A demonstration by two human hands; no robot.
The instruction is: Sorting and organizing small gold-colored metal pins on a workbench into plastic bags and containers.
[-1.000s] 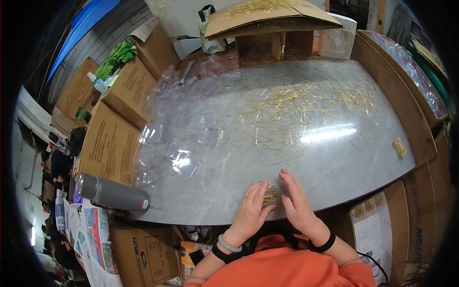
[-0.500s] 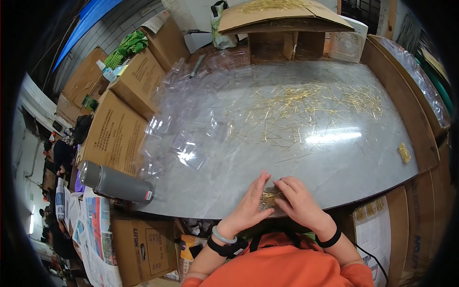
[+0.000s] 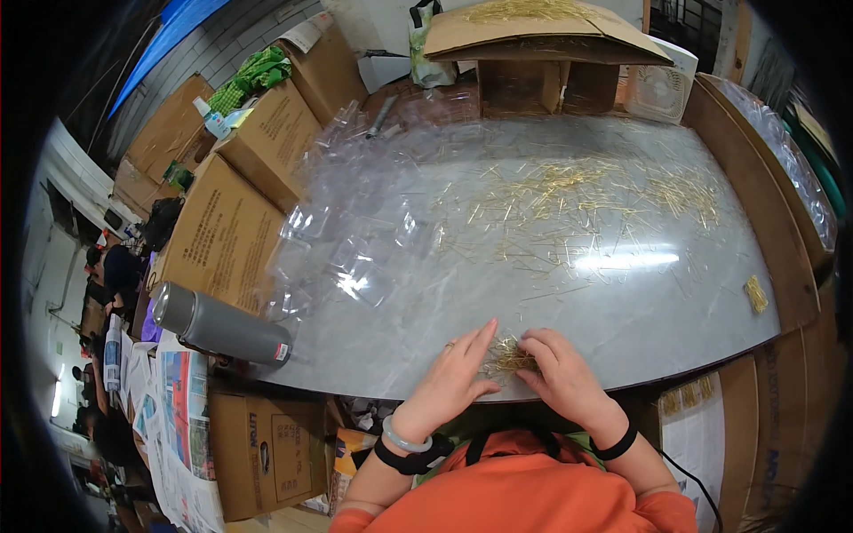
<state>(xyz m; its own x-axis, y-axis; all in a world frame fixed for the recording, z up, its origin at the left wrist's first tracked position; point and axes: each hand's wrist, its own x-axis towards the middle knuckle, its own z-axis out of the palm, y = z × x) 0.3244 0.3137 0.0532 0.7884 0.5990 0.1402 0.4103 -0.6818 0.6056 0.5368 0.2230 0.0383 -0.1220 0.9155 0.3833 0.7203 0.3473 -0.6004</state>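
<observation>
At the near edge of the table, a small bunch of thin gold wire pins (image 3: 510,355) lies between my two hands. My left hand (image 3: 451,369) stands on its left side with the fingers stretched out and the thumb apart, not wrapped round the pins. My right hand (image 3: 567,375) is curled in from the other side, its thumb and fingertips round the right end of the bunch. Many more loose gold pins (image 3: 569,186) lie scattered over the far middle and right of the table.
Clear plastic boxes (image 3: 355,266) cover the left of the grey table (image 3: 418,333). A grey bottle (image 3: 227,324) lies at the left edge. Cardboard boxes (image 3: 222,213) wall that side. A small gold bundle (image 3: 755,294) sits far right, and an open carton (image 3: 524,84) stands at the back.
My left hand has moved a little left, away from my right hand. The gap has widened, and more of the pin bunch shows, its ends looking more spread.
</observation>
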